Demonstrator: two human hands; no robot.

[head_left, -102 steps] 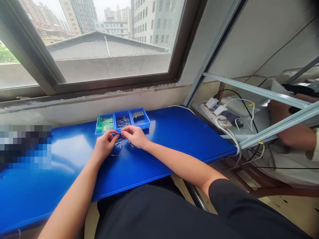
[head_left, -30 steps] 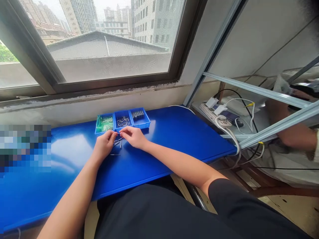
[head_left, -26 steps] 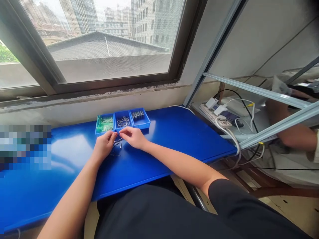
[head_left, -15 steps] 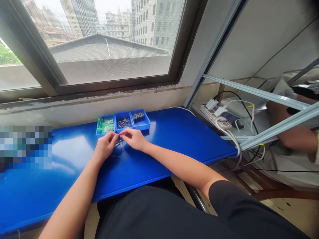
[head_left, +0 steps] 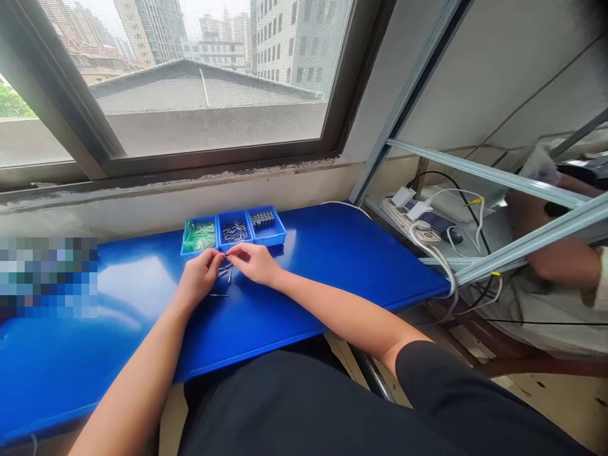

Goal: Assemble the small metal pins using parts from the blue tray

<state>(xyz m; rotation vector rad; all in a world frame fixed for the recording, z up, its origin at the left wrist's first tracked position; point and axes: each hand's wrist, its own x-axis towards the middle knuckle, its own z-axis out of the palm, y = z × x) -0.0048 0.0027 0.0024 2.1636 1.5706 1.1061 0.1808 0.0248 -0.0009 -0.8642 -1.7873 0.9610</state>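
My left hand [head_left: 202, 272] and my right hand [head_left: 253, 262] meet fingertip to fingertip just in front of three blue bins. Both are closed in a pinch, and whatever they pinch is too small to make out. Beneath them, several thin metal pins [head_left: 230, 273] lie loose on the blue table [head_left: 285, 310], with a single pin [head_left: 219, 295] nearer to me. The left bin [head_left: 189, 253] contains small clear and green pieces. Slim dark metal pins [head_left: 234, 232] fill the middle bin, while short metal cylinders [head_left: 263, 219] stand in rows in the right bin [head_left: 270, 241].
A window [head_left: 209, 126] and its sill run behind the table. To the right, a metal frame [head_left: 489, 174] borders a shelf holding a power strip [head_left: 403, 215] and white cables [head_left: 439, 259]. Beyond it shows another person's arm [head_left: 555, 247]. The far left is pixelated.
The view has shifted very slightly. Both my hands stay pinched together at the same spot, and the bins and loose pins lie as before.
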